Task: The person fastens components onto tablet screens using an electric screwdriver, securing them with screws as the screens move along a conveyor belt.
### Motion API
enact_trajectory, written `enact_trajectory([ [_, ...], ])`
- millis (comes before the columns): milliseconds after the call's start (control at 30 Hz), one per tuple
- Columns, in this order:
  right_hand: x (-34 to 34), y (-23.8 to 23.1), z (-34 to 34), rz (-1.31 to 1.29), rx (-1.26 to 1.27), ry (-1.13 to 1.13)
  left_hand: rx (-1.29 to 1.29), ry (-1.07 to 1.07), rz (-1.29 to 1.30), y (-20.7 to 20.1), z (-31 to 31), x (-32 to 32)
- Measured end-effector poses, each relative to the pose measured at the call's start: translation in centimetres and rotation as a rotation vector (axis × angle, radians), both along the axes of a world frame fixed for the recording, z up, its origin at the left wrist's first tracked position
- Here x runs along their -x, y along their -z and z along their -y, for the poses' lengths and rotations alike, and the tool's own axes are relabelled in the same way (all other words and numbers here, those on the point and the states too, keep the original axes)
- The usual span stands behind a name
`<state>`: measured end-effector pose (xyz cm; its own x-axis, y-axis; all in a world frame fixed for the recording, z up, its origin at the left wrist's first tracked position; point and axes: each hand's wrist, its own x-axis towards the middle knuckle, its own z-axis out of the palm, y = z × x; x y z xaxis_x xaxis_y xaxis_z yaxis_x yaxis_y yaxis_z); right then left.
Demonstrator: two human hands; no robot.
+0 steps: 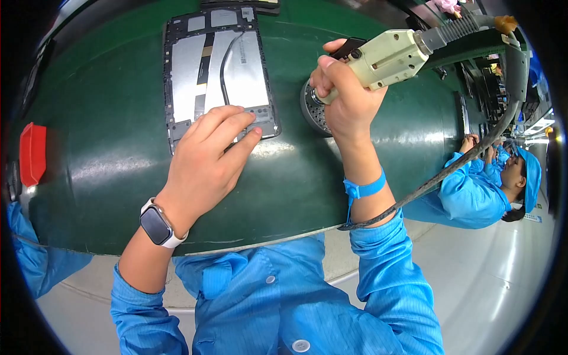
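A tablet [245, 77] with its back off lies on the green work mat, showing a silver inner plate, a black frame, a dark ribbon cable and a thin black cable. My left hand [210, 151] rests on its lower edge, fingers stretched out and flat. To the right, my right hand [350, 92] is wrapped round a pale electric screwdriver [391, 58], held tilted. The screwdriver's lower end points into a round grey dish [309, 110] with a perforated top. My right hand partly covers the dish and hides the bit.
A red tray [33, 155] sits at the far left of the green mat [112, 195]. From the screwdriver's back runs a grey cable [482, 145], passing over my right forearm. A co-worker in blue [479, 189] sits at the right; another blue sleeve [44, 260] shows at the lower left.
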<state>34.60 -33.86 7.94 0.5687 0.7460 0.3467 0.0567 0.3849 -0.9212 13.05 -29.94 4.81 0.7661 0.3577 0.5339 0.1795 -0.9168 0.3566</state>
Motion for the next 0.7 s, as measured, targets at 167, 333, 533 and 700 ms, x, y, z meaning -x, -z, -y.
enact_trajectory([
  [167,0.2,-0.6,0.1,0.039,-0.034,0.039,0.051,0.011,0.064,-0.1,-0.4,0.6],
  [333,3.7,-3.4,1.1,-0.017,-0.041,-0.093,0.182,-0.084,0.116,-0.4,-0.9,1.1],
  [533,7.2,-2.5,-0.2,-0.013,0.066,-0.253,0.268,-0.076,0.13,-0.7,-1.2,1.2],
  [700,8.0,-2.0,0.0,-0.054,0.073,-0.249,0.267,-0.073,0.195,-0.2,-1.2,1.1],
])
